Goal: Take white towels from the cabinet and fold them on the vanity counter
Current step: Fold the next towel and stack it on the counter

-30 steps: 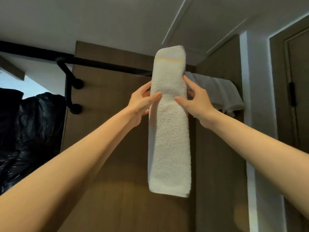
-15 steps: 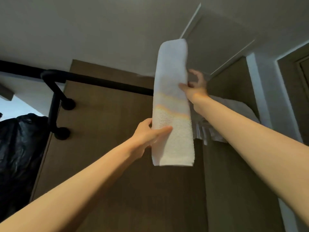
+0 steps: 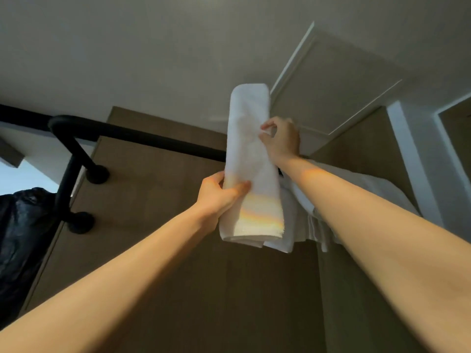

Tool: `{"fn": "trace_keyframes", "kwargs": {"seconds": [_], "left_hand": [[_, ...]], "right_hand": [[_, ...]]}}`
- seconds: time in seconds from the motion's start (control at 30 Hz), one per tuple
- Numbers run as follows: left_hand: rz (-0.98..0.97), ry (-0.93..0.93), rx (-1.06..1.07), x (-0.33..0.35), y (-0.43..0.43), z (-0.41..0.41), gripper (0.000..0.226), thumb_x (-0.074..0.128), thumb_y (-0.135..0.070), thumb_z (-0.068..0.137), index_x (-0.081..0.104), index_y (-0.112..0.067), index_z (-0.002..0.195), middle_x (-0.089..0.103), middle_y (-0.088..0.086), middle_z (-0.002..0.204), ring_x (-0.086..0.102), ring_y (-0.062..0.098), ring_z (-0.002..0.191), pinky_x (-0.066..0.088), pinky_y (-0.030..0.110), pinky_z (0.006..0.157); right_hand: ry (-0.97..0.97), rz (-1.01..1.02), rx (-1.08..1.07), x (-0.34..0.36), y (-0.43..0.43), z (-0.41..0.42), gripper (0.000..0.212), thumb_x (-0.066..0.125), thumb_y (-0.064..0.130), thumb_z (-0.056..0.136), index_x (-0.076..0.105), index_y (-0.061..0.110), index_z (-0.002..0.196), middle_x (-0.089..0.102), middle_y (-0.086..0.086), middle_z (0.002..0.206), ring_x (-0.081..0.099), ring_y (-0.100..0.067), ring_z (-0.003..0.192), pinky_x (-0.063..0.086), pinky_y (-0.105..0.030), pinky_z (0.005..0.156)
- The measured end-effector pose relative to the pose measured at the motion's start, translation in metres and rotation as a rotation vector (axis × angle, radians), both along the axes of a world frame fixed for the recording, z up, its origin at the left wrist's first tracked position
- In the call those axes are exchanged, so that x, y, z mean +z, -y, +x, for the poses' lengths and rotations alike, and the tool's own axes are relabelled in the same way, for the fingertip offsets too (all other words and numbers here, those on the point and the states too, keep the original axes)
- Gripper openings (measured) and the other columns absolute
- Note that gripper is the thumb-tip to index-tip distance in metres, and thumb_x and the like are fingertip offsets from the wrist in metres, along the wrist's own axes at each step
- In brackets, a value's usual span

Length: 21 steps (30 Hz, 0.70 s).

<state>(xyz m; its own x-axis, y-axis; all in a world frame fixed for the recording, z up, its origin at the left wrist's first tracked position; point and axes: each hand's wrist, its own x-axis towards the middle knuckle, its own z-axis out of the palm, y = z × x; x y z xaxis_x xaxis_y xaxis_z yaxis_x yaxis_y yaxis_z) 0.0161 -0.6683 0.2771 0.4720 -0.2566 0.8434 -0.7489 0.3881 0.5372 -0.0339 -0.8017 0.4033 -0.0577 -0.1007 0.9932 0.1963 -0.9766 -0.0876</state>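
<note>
- Head view, looking steeply up: the step in hand seems to be drawing a folded white towel (image 3: pixel 251 154) away from the top of the brown cabinet (image 3: pixel 158 225). To do it well, I would keep both grips firm, so the long narrow fold does not fall open, and carry it down clear of the black rail (image 3: pixel 142 137).
- Left hand (image 3: pixel 219 194): its fingers curl round the towel's lower left edge, with the thumb laid across the front.
- Right hand (image 3: pixel 281 138): it pinches the towel's right edge higher up, fingertips drawn together on the cloth.
- The towel stands nearly upright between the two hands, with its top end above the right hand and its bottom end below the left.
- A draped white cloth (image 3: pixel 362 192) hangs over the cabinet's upper edge, behind the right forearm, touching or just beside the held towel's lower corner.
- The table for folding is not in view.
</note>
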Motion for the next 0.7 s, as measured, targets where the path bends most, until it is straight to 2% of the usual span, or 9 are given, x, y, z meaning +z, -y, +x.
{"fn": "trace_keyframes", "kwargs": {"seconds": [0.07, 0.1, 0.17, 0.27, 0.4, 0.47, 0.57, 0.7], "left_hand": [[-0.015, 0.018, 0.029, -0.004, 0.008, 0.007, 0.035, 0.074, -0.024, 0.083, 0.060, -0.012, 0.113, 0.069, 0.004, 0.101, 0.068, 0.017, 0.085, 0.057, 0.026, 0.068], [-0.016, 0.030, 0.043, -0.006, 0.013, 0.011, 0.033, 0.075, -0.024, 0.083, 0.061, -0.013, 0.111, 0.070, 0.005, 0.101, 0.068, 0.019, 0.087, 0.058, 0.030, 0.072], [-0.015, 0.048, 0.059, -0.011, 0.020, 0.017, 0.031, 0.074, -0.025, 0.083, 0.060, -0.016, 0.109, 0.070, 0.004, 0.102, 0.068, 0.020, 0.090, 0.059, 0.033, 0.077], [-0.048, 0.060, 0.086, -0.013, 0.028, 0.026, 0.031, 0.074, -0.027, 0.084, 0.059, -0.020, 0.110, 0.069, 0.003, 0.104, 0.067, 0.020, 0.094, 0.058, 0.038, 0.082], [-0.071, 0.098, 0.184, -0.006, 0.034, 0.034, 0.024, 0.072, -0.031, 0.084, 0.061, -0.024, 0.104, 0.067, -0.001, 0.099, 0.064, 0.017, 0.093, 0.055, 0.029, 0.074], [-0.070, 0.082, 0.202, -0.003, 0.035, 0.036, 0.026, 0.073, -0.034, 0.083, 0.061, -0.024, 0.103, 0.067, 0.000, 0.099, 0.064, 0.018, 0.093, 0.055, 0.033, 0.077], [-0.076, 0.074, 0.202, -0.002, 0.035, 0.037, 0.033, 0.075, -0.038, 0.081, 0.063, -0.020, 0.106, 0.068, 0.002, 0.101, 0.066, 0.020, 0.092, 0.057, 0.040, 0.081], [-0.054, 0.077, 0.172, -0.003, 0.031, 0.033, 0.040, 0.075, -0.038, 0.080, 0.061, -0.017, 0.111, 0.067, 0.005, 0.102, 0.067, 0.023, 0.092, 0.058, 0.038, 0.079]], "right_hand": [[-0.079, -0.092, -0.156, -0.004, 0.006, 0.005, 0.022, 0.059, 0.020, 0.091, 0.072, 0.021, 0.109, 0.055, -0.007, 0.121, 0.047, -0.028, 0.116, 0.037, -0.030, 0.091], [-0.108, -0.154, -0.171, -0.008, 0.008, 0.007, 0.026, 0.054, 0.018, 0.094, 0.071, 0.021, 0.113, 0.057, -0.007, 0.124, 0.048, -0.028, 0.118, 0.039, -0.033, 0.094], [-0.156, -0.263, -0.133, -0.018, 0.010, 0.009, 0.035, 0.043, 0.015, 0.099, 0.065, 0.021, 0.125, 0.061, -0.006, 0.129, 0.052, -0.028, 0.119, 0.040, -0.032, 0.093], [-0.257, -0.373, -0.191, -0.028, 0.012, 0.013, 0.040, 0.033, 0.019, 0.103, 0.052, 0.022, 0.138, 0.057, -0.006, 0.137, 0.051, -0.029, 0.123, 0.038, -0.032, 0.093], [-0.373, -0.399, -0.205, -0.022, 0.010, 0.015, 0.038, 0.029, 0.020, 0.104, 0.048, 0.021, 0.137, 0.055, -0.007, 0.137, 0.050, -0.027, 0.123, 0.035, -0.029, 0.091], [-0.321, -0.396, -0.188, -0.024, 0.006, 0.013, 0.039, 0.033, 0.012, 0.101, 0.051, 0.019, 0.135, 0.054, -0.005, 0.136, 0.047, -0.024, 0.125, 0.033, -0.027, 0.095], [-0.134, -0.366, -0.174, -0.052, 0.000, 0.003, 0.042, 0.041, -0.002, 0.092, 0.053, 0.013, 0.129, 0.049, -0.005, 0.132, 0.040, -0.020, 0.124, 0.034, -0.025, 0.097], [0.038, -0.378, -0.098, -0.123, 0.002, -0.017, 0.026, 0.050, 0.010, 0.091, 0.055, 0.008, 0.116, 0.053, -0.008, 0.118, 0.046, -0.020, 0.112, 0.037, -0.022, 0.084]]}}
